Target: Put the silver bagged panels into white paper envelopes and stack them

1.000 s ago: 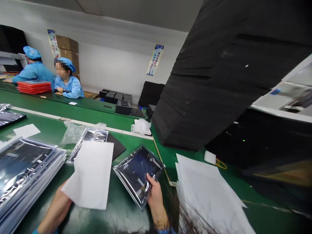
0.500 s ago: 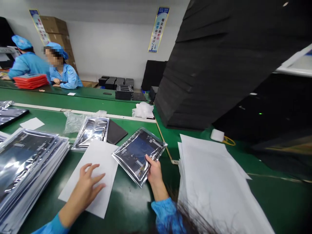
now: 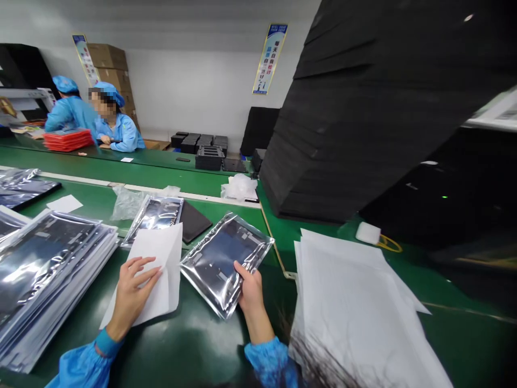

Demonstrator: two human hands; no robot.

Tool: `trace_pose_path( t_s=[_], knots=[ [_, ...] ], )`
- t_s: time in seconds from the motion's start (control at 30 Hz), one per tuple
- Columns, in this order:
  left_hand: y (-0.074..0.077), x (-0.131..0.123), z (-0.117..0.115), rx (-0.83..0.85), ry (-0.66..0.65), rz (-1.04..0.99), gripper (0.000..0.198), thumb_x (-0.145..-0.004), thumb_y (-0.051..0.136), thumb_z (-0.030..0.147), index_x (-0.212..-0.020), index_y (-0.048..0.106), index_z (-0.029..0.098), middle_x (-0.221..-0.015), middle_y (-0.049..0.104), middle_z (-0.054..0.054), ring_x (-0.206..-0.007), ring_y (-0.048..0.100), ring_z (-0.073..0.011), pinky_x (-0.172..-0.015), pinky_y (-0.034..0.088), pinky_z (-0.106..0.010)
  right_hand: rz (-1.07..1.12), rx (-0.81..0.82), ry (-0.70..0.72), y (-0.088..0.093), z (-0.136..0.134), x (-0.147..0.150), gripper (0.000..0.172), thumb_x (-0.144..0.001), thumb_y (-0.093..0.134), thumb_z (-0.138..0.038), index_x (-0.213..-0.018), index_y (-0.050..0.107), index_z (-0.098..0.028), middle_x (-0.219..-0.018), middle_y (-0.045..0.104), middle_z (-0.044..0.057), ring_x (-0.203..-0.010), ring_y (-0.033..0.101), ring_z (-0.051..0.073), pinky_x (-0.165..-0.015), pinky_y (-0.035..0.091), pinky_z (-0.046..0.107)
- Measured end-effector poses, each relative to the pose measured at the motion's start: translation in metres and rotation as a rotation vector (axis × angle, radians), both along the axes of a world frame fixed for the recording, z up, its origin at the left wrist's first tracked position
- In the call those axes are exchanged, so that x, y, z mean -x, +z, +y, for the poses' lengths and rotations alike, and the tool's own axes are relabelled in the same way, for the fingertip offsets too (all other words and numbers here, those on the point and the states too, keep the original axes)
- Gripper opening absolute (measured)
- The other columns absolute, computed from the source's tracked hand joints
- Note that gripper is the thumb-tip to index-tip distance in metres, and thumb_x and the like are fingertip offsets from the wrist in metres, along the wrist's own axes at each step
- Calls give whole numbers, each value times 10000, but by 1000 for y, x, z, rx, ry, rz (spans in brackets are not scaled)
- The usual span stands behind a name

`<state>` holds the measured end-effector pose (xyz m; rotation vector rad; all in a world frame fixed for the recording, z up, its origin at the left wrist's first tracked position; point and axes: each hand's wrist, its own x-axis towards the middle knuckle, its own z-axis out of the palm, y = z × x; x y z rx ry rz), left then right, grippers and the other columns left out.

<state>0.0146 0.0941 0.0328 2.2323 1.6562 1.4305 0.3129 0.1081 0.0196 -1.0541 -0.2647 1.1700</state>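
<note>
Bagged panel (image 3: 226,253) — in right hand (image 3: 250,290)

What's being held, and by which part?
Right hand: the bagged panel, by its right edge. Left hand: over the white sheet; grip unclear.

The left hand (image 3: 135,288) reaches up and rightward from the lower left, its back toward the camera, fingers spread loosely and slightly bent. A snug blue cuff (image 3: 109,343) rings that wrist below. The right hand (image 3: 250,291) points upward, thumb laid on top, other fingers mostly hidden beneath; its wrist is bare above a blue sleeve (image 3: 269,361).
</note>
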Motion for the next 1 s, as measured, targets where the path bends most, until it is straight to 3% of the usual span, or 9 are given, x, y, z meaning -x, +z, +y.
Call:
trace_pose_path(
  t_s=[0.2, 0.3, 0.4, 0.5, 0.6, 0.73, 0.9, 1.0],
  knots=[
    [-9, -3, 0, 60, -42, 43, 203, -977, 645, 407, -995, 842, 359, -1168, 792, -41, -1194, 577, -294, -993, 562, -490, -129, 20, 130, 1, -15, 23, 404, -495, 966, -390, -725, 696, -196, -604, 693, -53, -547, 610, 156, -549, 527, 305],
    [-6, -9, 2, 213, -85, 119, 235, -978, 596, 409, -985, 804, 301, -1173, 783, -47, -1176, 619, -278, -1031, 544, -471, -159, 30, 166, -1, -23, 37, 366, -495, 956, -372, -687, 696, -197, -579, 680, -56, -558, 596, 156, -571, 510, 301],
    [6, -23, 4, 455, -42, 273, 293, -955, 590, 487, -1011, 719, 231, -1137, 763, -84, -1144, 644, -296, -999, 551, -444, -187, 35, 203, -4, -29, 51, 322, -542, 930, -378, -715, 728, -196, -605, 717, -44, -609, 631, 178, -635, 527, 314],
    [21, -40, 10, 592, 69, 416, 397, -943, 580, 548, -1086, 650, 184, -1107, 741, -133, -1117, 650, -341, -913, 559, -439, -203, 23, 238, -5, -33, 61, 311, -598, 892, -404, -797, 766, -201, -738, 804, -8, -741, 709, 233, -734, 555, 348],
    [34, -50, 22, 686, 153, 554, 295, -965, 520, 332, -1181, 610, 153, -1127, 742, -157, -1104, 673, -346, -852, 546, -415, -220, 11, 251, -7, -34, 65, 323, -615, 870, -413, -851, 782, -211, -832, 841, 7, -838, 734, 266, -819, 560, 376],
    [45, -52, 42, 749, 190, 645, 288, -927, 458, 133, -1145, 645, 124, -1038, 765, -180, -989, 731, -351, -775, 530, -405, -267, 22, 240, -12, -34, 67, 292, -613, 862, -411, -825, 783, -227, -800, 828, -17, -825, 707, 256, -830, 543, 378],
    [61, -48, 69, 741, 212, 714, 319, -956, 427, 101, -1125, 696, 138, -1121, 763, -176, -1074, 730, -343, -841, 533, -408, -327, 44, 242, -21, -39, 72, 249, -561, 886, -384, -745, 771, -260, -691, 766, -60, -748, 651, 225, -766, 509, 350],
    [72, -44, 83, 752, 217, 734, 239, -998, 507, 189, -1131, 701, 150, -1149, 758, -134, -1093, 720, -302, -887, 554, -421, -328, 16, 309, -23, -44, 77, 293, -526, 897, -411, -750, 774, -268, -692, 762, -54, -737, 655, 238, -755, 516, 366]
  ],
)
